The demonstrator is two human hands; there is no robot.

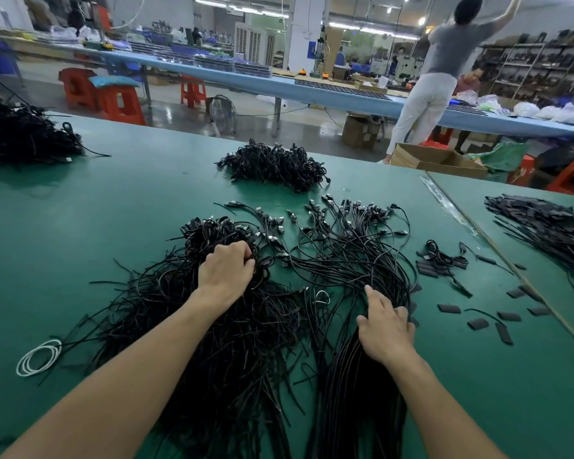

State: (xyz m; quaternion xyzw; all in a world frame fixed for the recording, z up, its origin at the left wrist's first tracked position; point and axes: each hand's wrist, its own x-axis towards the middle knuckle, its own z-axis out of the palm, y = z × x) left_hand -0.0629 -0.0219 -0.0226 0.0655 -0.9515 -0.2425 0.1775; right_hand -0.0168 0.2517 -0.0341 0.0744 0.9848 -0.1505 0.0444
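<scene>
A big tangle of black cables lies on the green table in front of me. My left hand sits on the tangle's far left part, its fingers curled into a coiled cable bundle. My right hand rests on a straight bunch of cables, index finger stretched forward, the other fingers bent over the strands. Loose cables with plug ends fan out beyond both hands.
A pile of tied cables lies farther back, another pile at far left, a third at right. Black sleeve pieces and a white coil lie on the table. A person stands beyond the table.
</scene>
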